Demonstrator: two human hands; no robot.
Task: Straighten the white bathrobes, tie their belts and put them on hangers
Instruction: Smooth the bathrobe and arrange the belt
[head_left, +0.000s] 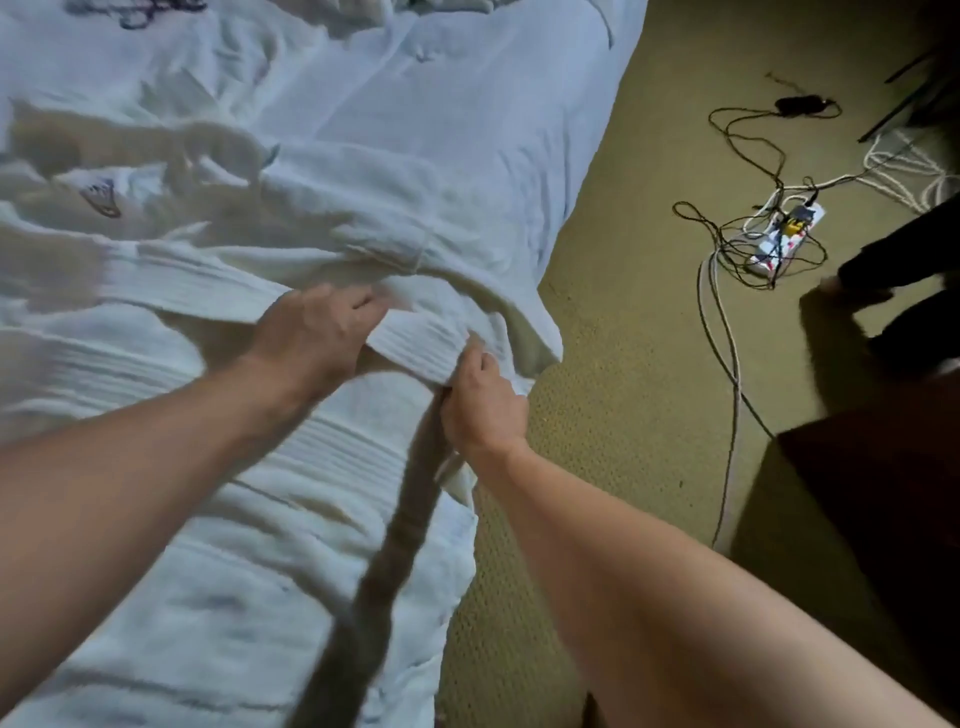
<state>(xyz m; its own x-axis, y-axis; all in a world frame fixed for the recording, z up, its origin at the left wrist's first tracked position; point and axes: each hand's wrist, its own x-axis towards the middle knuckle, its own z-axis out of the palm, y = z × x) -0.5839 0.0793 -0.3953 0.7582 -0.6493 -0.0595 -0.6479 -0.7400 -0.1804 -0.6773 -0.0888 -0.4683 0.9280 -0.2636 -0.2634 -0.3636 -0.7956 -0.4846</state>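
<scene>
White robe lies spread at the bed's right edge; left hand and right hand both pinch its belt there. Loose grip could let the belt slip off, unknotted

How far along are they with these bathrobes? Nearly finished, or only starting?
Early on, I'd say. One white bathrobe lies spread on the bed, roughly straightened. In hand: the left hand and right hand both hold its ribbed belt at the robe's edge; no knot shows yet. Left: tying it and hanging the robe; no hanger is in view.
</scene>
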